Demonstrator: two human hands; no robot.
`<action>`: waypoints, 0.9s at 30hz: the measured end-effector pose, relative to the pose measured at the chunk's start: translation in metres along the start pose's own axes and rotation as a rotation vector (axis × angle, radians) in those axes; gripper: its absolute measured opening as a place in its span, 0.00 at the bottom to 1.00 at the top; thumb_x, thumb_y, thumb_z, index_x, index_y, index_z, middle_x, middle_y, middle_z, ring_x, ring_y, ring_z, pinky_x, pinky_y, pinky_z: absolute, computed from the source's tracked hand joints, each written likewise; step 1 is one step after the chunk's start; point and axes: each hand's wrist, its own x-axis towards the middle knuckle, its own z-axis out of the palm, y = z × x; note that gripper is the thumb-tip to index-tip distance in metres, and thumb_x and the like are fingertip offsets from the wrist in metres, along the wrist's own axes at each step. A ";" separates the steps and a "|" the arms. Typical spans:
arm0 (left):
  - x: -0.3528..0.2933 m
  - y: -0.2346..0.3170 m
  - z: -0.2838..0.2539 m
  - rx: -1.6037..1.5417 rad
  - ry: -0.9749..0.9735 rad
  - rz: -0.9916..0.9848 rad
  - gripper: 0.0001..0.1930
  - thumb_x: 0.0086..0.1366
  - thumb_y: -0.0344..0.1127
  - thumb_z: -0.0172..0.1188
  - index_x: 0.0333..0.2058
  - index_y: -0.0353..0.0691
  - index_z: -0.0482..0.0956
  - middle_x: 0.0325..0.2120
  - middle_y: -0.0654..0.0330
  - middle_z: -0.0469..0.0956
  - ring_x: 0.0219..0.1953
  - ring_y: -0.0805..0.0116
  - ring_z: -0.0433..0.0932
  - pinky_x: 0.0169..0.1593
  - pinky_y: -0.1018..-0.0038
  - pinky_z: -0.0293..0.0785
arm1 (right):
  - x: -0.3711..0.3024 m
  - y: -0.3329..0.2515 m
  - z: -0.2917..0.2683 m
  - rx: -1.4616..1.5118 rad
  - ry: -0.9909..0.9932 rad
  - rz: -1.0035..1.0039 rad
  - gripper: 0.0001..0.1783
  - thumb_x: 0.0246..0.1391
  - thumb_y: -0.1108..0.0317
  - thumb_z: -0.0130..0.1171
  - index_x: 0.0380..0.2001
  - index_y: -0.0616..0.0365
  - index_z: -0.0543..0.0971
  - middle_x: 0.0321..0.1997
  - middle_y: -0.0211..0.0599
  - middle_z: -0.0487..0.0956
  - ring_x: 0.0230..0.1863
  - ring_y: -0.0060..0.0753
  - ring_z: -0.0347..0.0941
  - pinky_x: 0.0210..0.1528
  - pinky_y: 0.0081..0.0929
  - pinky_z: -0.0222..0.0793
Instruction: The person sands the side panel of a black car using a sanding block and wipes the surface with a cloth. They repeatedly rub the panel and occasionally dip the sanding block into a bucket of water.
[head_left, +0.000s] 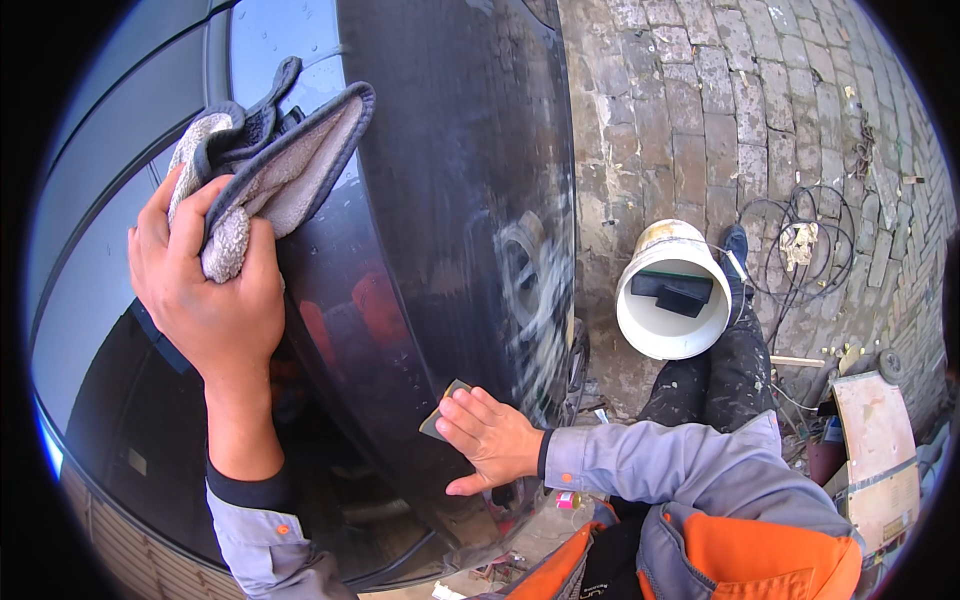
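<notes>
My left hand (205, 285) grips a bunched grey cloth (275, 155) and holds it against the upper part of a dark glossy car body panel (440, 180). Lower down, my right hand (490, 435) presses a small grey sanding pad (440, 415) flat against the same panel with the fingers spread over it. The panel looks wet and shows streaks and reflections near the right hand. Most of the pad is hidden under my fingers.
A white bucket (645, 335) holding dark objects stands on the brick paving (740, 100) beside my knee. Coiled wire (800, 235) lies further right. A worn flat board (875, 450) and small debris sit at the lower right.
</notes>
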 end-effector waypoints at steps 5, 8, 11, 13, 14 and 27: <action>-0.001 -0.001 -0.001 -0.002 0.005 0.008 0.16 0.55 0.30 0.70 0.44 0.44 0.90 0.56 0.51 0.85 0.58 0.45 0.82 0.72 0.48 0.66 | 0.093 0.071 -0.009 -0.018 -0.138 0.155 0.62 0.68 0.26 0.52 0.83 0.68 0.48 0.88 0.67 0.48 0.88 0.70 0.42 0.86 0.61 0.39; -0.001 -0.002 0.000 -0.008 0.010 -0.005 0.16 0.55 0.31 0.70 0.44 0.45 0.90 0.56 0.51 0.85 0.58 0.44 0.82 0.73 0.47 0.66 | 0.166 0.115 -0.019 -0.092 -0.014 0.046 0.63 0.68 0.26 0.52 0.84 0.69 0.46 0.88 0.69 0.46 0.87 0.74 0.42 0.86 0.63 0.39; -0.001 -0.001 -0.002 0.000 -0.004 -0.013 0.16 0.55 0.31 0.70 0.44 0.45 0.90 0.56 0.52 0.85 0.59 0.43 0.82 0.73 0.45 0.65 | 0.139 0.090 -0.020 -0.100 -0.109 0.087 0.64 0.68 0.26 0.52 0.84 0.68 0.45 0.88 0.68 0.45 0.88 0.74 0.41 0.86 0.62 0.39; 0.000 0.000 -0.001 0.005 -0.015 -0.025 0.16 0.55 0.31 0.70 0.44 0.46 0.90 0.56 0.52 0.85 0.59 0.44 0.81 0.74 0.44 0.65 | 0.082 0.052 -0.018 0.019 -0.082 0.057 0.64 0.68 0.24 0.51 0.85 0.65 0.45 0.88 0.65 0.47 0.88 0.70 0.43 0.86 0.61 0.43; -0.001 0.001 -0.001 0.007 -0.023 -0.030 0.16 0.55 0.31 0.70 0.44 0.46 0.90 0.56 0.52 0.85 0.60 0.44 0.81 0.74 0.43 0.64 | 0.059 0.040 -0.017 0.001 -0.039 0.007 0.64 0.68 0.23 0.51 0.85 0.63 0.46 0.88 0.64 0.50 0.88 0.69 0.45 0.86 0.60 0.44; 0.000 -0.001 -0.002 -0.026 -0.018 -0.025 0.17 0.55 0.31 0.70 0.45 0.46 0.89 0.57 0.52 0.84 0.61 0.44 0.80 0.74 0.42 0.63 | 0.161 0.100 -0.025 -0.127 -0.129 0.092 0.64 0.68 0.27 0.53 0.84 0.68 0.44 0.88 0.68 0.44 0.88 0.74 0.39 0.87 0.61 0.37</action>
